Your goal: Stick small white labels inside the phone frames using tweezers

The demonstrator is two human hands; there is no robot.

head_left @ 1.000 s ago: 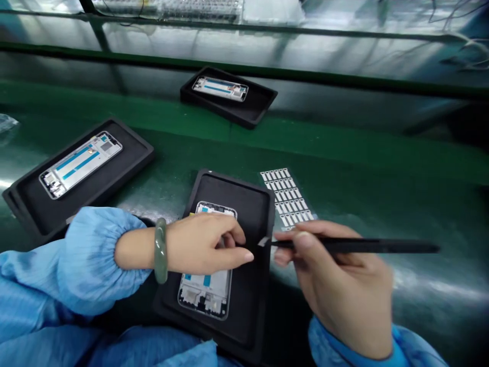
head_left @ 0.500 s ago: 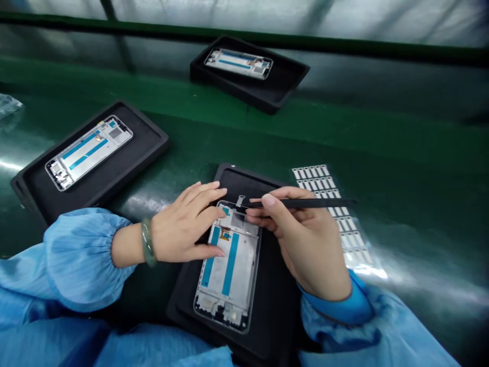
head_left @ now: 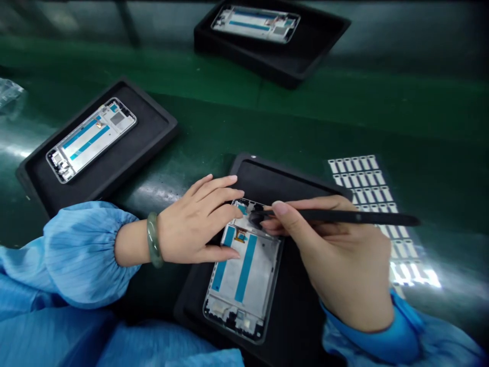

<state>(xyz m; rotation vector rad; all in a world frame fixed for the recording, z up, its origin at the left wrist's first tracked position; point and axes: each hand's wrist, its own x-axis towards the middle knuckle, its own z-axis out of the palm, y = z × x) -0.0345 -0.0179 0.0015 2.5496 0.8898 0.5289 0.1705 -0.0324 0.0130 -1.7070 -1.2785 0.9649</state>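
Observation:
A phone frame (head_left: 263, 265) with blue strips lies in the black tray (head_left: 317, 311) before me. My left hand (head_left: 200, 219) rests across its upper left edge, fingers spread and holding nothing. Between thumb and fingers, my right hand (head_left: 336, 250) pinches black tweezers (head_left: 359, 217), their handle pointing right. The tweezer tips are over the top end of the phone frame. A small grey piece (head_left: 251, 207) lies at the tips, against the frame's top edge; whether the tips still grip it I cannot tell. My right fingers partly cover the frame's upper right corner.
A sheet of small white stickers (head_left: 376, 193) lies right of the tray, partly behind my right hand. Another black tray (head_left: 145, 137) with a phone frame stands at the left, a third tray (head_left: 301, 56) at the back. Clear plastic (head_left: 9, 94) lies at far left.
The tweezers have brought the small grey piece from above the frame's top edge down onto its top end. My left hand stays spread on the frame. The whole view has shifted.

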